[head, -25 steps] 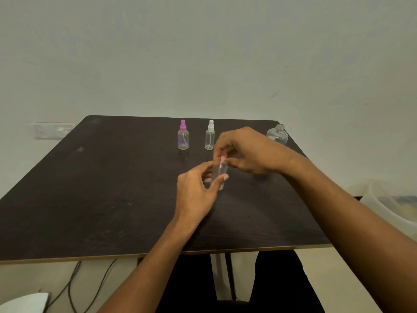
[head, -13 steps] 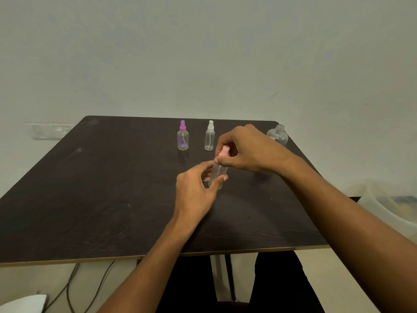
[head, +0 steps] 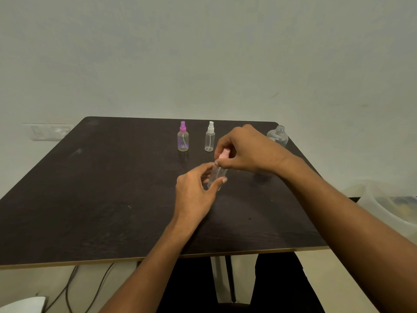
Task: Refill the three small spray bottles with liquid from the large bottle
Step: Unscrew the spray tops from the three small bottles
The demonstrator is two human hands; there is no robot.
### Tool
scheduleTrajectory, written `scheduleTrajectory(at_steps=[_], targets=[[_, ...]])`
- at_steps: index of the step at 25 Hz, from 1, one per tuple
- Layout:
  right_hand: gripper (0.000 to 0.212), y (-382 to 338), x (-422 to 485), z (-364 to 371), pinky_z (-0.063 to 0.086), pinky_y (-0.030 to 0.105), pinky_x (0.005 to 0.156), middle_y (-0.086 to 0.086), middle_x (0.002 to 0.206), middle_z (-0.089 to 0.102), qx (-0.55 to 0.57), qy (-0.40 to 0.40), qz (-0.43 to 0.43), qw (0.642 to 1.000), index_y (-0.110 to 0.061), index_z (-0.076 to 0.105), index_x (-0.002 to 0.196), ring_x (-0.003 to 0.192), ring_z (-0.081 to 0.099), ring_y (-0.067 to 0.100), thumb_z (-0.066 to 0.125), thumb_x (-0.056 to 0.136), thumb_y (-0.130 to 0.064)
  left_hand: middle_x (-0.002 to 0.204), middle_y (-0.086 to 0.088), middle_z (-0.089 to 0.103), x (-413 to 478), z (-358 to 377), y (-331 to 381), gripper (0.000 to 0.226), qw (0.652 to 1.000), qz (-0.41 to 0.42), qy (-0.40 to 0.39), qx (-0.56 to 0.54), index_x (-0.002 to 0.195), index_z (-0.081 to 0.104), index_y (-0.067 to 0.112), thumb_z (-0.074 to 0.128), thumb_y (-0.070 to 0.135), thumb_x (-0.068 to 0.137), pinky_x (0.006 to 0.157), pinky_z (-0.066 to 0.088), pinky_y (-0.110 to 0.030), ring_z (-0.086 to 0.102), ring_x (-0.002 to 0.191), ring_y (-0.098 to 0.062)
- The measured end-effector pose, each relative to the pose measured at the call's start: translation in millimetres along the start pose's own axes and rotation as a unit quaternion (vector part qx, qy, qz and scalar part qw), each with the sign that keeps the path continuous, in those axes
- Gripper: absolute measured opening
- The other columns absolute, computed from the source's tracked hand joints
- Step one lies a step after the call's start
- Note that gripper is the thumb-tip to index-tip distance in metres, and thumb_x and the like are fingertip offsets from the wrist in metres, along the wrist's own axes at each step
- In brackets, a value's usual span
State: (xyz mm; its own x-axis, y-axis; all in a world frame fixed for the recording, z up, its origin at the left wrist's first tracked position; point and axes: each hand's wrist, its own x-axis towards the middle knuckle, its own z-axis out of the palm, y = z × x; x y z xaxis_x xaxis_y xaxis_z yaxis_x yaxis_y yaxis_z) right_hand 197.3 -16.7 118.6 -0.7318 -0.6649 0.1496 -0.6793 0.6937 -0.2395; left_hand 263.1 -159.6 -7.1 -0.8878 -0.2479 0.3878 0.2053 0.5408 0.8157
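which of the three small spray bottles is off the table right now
The pink-capped spray bottle, held in the left hand. The purple-capped bottle and white-capped bottle stand untouched on the table.

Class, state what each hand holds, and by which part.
Left hand grips the small clear spray bottle by its body; right hand pinches its pink spray cap.

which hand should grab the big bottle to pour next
Right. The big bottle stands open at the table's far right corner, just behind the right hand, which only pinches the pink cap. The left hand has its grip on the small bottle.
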Motion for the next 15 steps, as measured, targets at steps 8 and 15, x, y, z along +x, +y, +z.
scheduleTrajectory(at_steps=[8,15], targets=[[0.017,-4.0,-9.2,-22.0,0.056,0.017,0.078,-0.013,0.094,0.073,0.021,-0.029,-0.035,0.999,-0.027,0.077,0.100,0.084,0.068,-0.002,0.080,0.087,-0.016,0.103,0.023,0.068,-0.7,-1.2,-3.4,0.051,1.000,-0.027,-0.005,-0.013,0.131,0.069,0.028,0.084,0.037,0.084,0.078,0.045,0.003,0.062,0.089,0.016],[0.028,9.4,-22.5,-45.8,0.061,0.031,0.084,-0.013,0.093,0.075,0.052,0.031,0.003,0.998,-0.032,0.078,0.098,0.086,0.074,0.004,0.075,0.083,-0.009,0.112,0.014,0.075,1.3,-2.0,-8.4,0.049,0.999,-0.029,-0.008,-0.013,0.127,0.071,0.028,0.086,0.038,0.082,0.092,0.057,-0.017,0.069,0.100,0.004]])
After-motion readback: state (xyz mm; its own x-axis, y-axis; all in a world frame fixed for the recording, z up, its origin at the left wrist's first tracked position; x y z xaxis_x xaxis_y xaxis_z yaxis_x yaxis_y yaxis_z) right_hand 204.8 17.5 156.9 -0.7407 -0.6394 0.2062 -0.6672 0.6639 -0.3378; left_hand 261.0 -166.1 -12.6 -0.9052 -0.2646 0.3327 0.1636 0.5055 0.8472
